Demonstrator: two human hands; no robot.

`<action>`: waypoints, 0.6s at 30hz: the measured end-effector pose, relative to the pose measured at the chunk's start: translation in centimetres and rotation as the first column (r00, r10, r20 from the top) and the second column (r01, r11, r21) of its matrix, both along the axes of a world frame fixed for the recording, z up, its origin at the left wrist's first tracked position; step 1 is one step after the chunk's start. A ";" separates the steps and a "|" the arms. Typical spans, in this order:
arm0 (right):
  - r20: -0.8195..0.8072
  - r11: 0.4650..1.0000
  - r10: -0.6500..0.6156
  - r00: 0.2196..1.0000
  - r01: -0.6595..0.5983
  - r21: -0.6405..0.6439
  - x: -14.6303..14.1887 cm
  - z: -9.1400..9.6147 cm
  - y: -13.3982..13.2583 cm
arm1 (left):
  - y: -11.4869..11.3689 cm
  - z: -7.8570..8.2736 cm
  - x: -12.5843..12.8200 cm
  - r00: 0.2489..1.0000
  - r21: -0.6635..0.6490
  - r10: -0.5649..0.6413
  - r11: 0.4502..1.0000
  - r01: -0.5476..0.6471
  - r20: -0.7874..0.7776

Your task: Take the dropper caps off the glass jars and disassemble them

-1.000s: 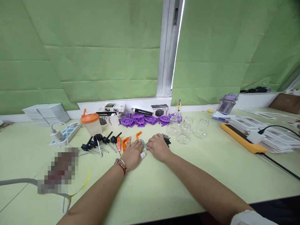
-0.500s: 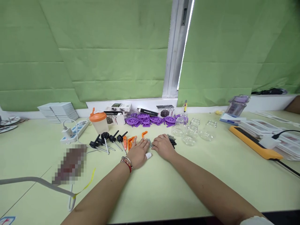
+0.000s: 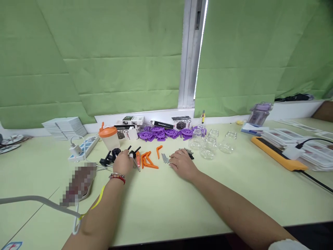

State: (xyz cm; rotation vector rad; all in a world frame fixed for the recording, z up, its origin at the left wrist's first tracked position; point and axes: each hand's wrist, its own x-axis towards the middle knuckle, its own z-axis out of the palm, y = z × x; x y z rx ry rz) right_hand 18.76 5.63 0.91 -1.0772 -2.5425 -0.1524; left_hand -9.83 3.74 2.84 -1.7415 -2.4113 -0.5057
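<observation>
The left hand (image 3: 123,162) has moved left since the earlier frame, off the orange angled brackets (image 3: 148,163) and onto the black-knobbed metal rods (image 3: 134,154), while the right hand (image 3: 183,165) stays by the silver screws (image 3: 164,158). At the near left lies a grey tube (image 3: 43,199) with a yellow strip (image 3: 99,198) tied at its bend. Beyond it, the left fingers curl down over the middle rods; the right hand lies palm down, fingers together and slightly bent, fingertips at the screws' right edge. The undersides are hidden, so I cannot tell whether either hand has closed on anything. The brackets lie between the two hands, and springs (image 3: 187,150) sit just past the right knuckles. Farther back stand an orange-lidded shaker cup (image 3: 110,142) on the left and clear glass jars (image 3: 208,150) on the right, with purple spoked plates (image 3: 158,132) heaped between them. Farthest, cup-holder boxes (image 3: 182,123) line the wall beneath green sheeting (image 3: 125,55).
</observation>
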 end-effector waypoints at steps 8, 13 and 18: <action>-0.027 0.999 0.035 0.999 -0.035 0.001 0.1 0.0 -0.3 | 1.6 -1.2 0.9 0.998 -0.125 -0.047 0.991 0.041 -0.040; -0.018 0.991 -0.135 0.991 0.135 0.007 0.3 -0.4 0.7 | 1.7 -1.0 1.1 0.998 -0.121 -0.041 0.992 0.035 -0.047; 0.024 0.979 -0.201 0.979 0.202 -0.039 0.4 -0.5 2.0 | 1.8 -1.0 1.5 0.995 -0.133 -0.080 0.989 0.070 -0.067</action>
